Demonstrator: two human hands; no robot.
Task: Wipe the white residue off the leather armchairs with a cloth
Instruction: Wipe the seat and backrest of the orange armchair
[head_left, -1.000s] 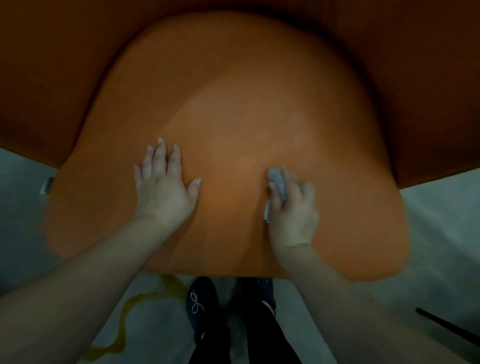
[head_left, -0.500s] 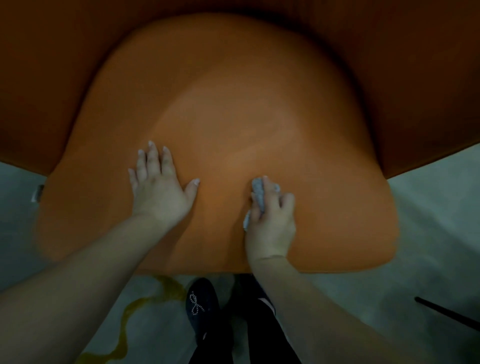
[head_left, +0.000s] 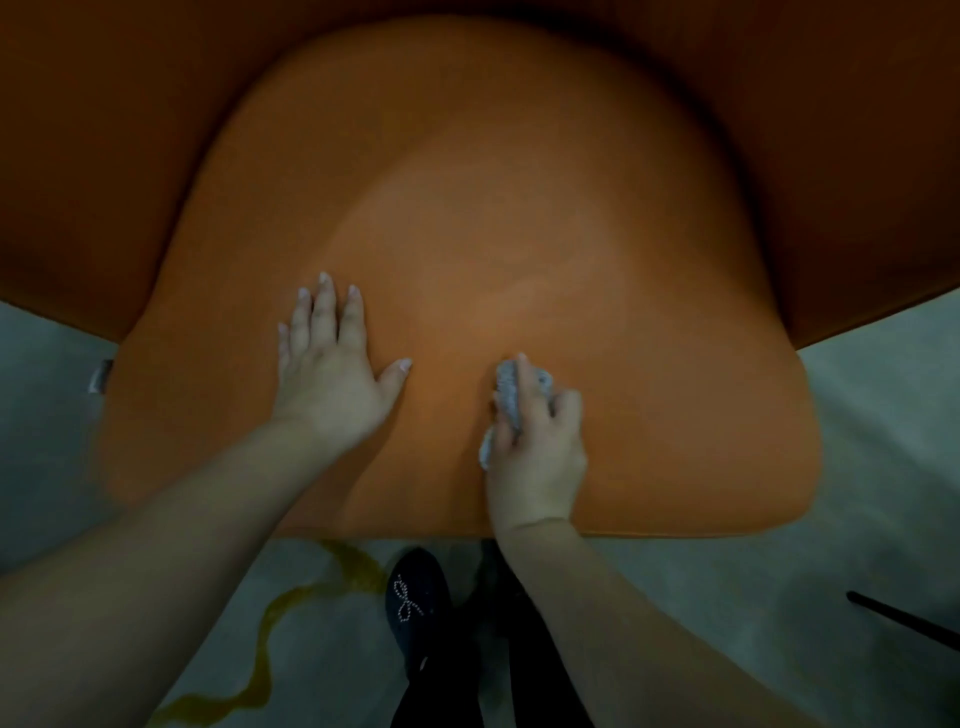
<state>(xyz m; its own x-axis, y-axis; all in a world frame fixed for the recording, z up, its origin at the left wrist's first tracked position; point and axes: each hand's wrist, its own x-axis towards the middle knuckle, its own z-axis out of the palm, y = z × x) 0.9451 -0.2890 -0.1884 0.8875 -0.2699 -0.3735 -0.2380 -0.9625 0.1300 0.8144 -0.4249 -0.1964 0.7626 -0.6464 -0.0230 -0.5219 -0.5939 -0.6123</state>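
The armchair (head_left: 467, 182) fills most of my view from the head camera, its orange leather seat cushion (head_left: 675, 415) bulging toward me, with the darker back and sides curving round it from nine o'clock over twelve to three. A paler, hazy patch (head_left: 493, 249) lies across the middle of the cushion, above my hands. My left hand (head_left: 332, 374) lies flat on the cushion at about nine o'clock of centre, fingers straight and slightly spread, thumb held out toward the right, palm pressed to the leather. My right hand (head_left: 540, 441) sits just beside it at about five o'clock of centre, fingers curled round a small grey cloth (head_left: 506, 395), which I grip bunched up and press against the leather; part of the cloth shows at the fingertips and part beside the thumb. At six o'clock, below the cushion's front edge, my dark shoe (head_left: 415, 603) with a beaded bow stands on the grey floor (head_left: 779, 597), near a wavy yellow line (head_left: 270, 623).
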